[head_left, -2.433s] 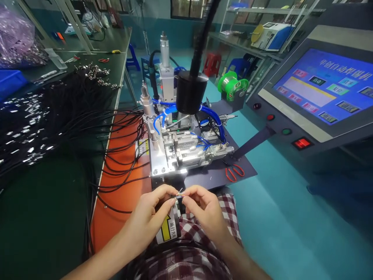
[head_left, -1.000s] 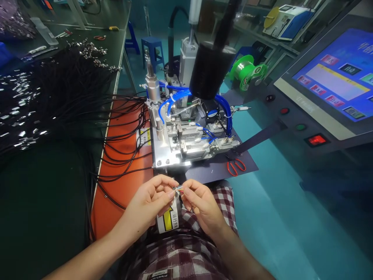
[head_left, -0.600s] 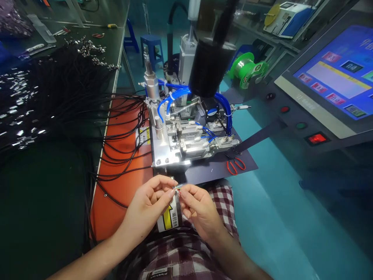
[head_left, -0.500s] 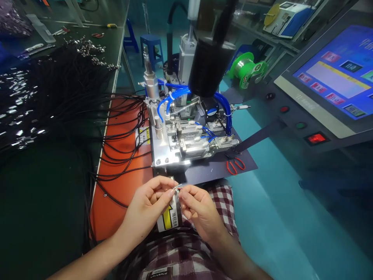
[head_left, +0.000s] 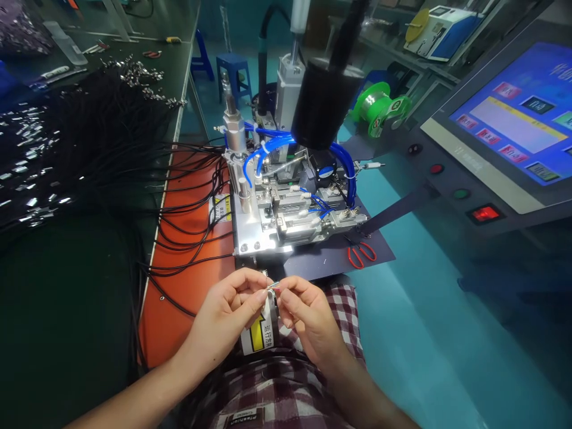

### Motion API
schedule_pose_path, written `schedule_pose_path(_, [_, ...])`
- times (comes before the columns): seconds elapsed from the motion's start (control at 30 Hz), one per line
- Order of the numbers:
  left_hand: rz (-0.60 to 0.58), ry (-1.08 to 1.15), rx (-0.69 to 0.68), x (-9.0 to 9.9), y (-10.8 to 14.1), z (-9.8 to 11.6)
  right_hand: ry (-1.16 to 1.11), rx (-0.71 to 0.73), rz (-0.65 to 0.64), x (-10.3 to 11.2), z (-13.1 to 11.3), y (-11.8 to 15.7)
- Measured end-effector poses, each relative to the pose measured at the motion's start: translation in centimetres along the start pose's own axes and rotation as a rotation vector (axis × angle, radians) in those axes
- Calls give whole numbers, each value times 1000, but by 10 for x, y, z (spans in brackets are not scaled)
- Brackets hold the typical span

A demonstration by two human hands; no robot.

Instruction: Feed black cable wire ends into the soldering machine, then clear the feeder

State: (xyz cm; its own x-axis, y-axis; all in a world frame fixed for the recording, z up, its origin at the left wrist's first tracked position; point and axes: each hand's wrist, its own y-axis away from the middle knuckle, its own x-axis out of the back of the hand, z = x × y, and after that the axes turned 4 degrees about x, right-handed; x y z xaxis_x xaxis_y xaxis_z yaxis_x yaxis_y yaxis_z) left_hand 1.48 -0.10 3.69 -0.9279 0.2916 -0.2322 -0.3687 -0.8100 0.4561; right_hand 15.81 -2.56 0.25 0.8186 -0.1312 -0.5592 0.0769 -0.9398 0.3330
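Thin coloured wires (head_left: pixel 274 286), some pale and one reddish, show between my two hands just in front of the machine. My left hand (head_left: pixel 235 307) pinches them between thumb and forefinger, tips pointing right. My right hand (head_left: pixel 308 316) is closed too, thumb and forefinger pressed together at the reddish wire. The fingers hide how many wires there are and where they lead. Right below the hands is a white label with a yellow arrow (head_left: pixel 258 333). Beyond them stands the metal machine (head_left: pixel 263 238) with blue air tubes (head_left: pixel 277 143).
Black cables (head_left: pixel 196 241) run across an orange board (head_left: pixel 179 333) from a dark bundle (head_left: pixel 120 113) at left. Red-handled scissors (head_left: pixel 361 256) lie on the machine's dark base plate. A control screen (head_left: pixel 513 131) overhangs the right side; a green spool (head_left: pixel 378 107) sits behind.
My right hand has shifted very slightly, and its fingertips look a little farther from the left ones. The left hand keeps its pinch in the same place.
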Motion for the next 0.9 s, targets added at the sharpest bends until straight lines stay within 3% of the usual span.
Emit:
schedule_pose_path(0.53, [-81,83,-19,2,0,-2,-70,-55,-82,6,6,-5])
schedule_pose_path(0.9, [-42,54,-15,2,1,-1,193,169,-26,-3,14,4])
